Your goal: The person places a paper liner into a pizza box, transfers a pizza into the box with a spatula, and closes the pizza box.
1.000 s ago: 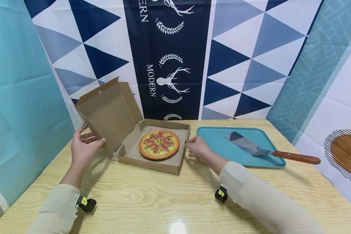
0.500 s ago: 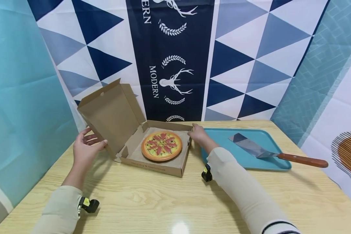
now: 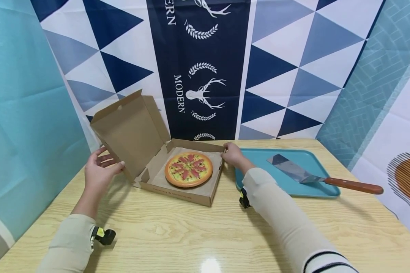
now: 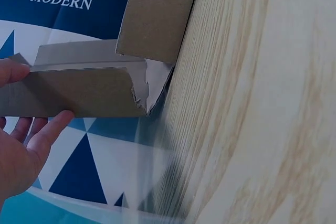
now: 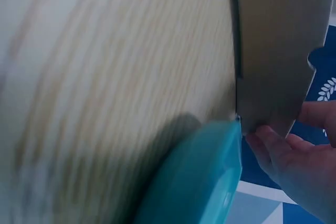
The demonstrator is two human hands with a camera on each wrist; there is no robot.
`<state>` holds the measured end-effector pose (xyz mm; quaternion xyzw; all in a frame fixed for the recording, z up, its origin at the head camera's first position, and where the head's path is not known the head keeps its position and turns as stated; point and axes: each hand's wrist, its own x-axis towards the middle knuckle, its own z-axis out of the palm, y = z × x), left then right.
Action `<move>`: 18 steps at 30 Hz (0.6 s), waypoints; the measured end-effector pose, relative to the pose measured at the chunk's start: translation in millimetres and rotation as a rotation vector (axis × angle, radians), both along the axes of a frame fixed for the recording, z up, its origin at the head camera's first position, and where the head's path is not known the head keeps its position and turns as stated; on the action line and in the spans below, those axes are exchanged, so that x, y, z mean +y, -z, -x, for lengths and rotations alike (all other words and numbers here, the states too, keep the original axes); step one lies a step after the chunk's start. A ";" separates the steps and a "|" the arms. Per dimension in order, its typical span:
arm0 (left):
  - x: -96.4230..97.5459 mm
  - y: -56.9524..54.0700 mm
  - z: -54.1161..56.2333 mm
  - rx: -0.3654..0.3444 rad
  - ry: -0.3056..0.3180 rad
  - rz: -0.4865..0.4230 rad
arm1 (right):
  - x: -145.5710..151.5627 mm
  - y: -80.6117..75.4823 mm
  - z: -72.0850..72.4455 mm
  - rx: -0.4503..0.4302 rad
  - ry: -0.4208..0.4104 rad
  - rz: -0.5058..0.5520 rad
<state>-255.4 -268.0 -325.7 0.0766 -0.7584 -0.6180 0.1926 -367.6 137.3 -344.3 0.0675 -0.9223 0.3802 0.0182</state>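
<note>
An open cardboard pizza box stands on the wooden table, holding a round pizza on brown paper. Its lid leans back to the left. My left hand pinches the lid's near side edge. In the left wrist view the thumb lies on one side of the lid wall, the fingers on the other. At the far right corner, my right hand grips the box's side wall. The right wrist view shows fingertips against that wall's outer face, thumb over its edge.
A teal tray lies right of the box, close to my right wrist. Across it rests a metal turner, its wooden handle reaching past the tray's right edge. A patterned cloth hangs behind the table.
My right hand has moved from the middle of the box's right wall back to its far corner and grips there. The left hand keeps its place on the lid.
</note>
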 end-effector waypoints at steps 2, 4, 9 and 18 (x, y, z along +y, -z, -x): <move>-0.7 -0.1 1.1 -0.002 0.004 0.009 | 2.5 -1.2 -0.5 -0.014 -0.009 0.003; -1.3 -0.1 2.0 -0.001 0.011 0.019 | 5.1 -1.8 -0.6 -0.028 -0.020 0.020; -3.8 -0.9 5.1 0.018 0.057 -0.018 | 10.5 -1.9 -1.6 -0.056 -0.022 0.068; -12.4 -0.3 12.7 0.066 0.171 -0.101 | 15.0 -4.5 -11.9 -0.067 -0.013 0.020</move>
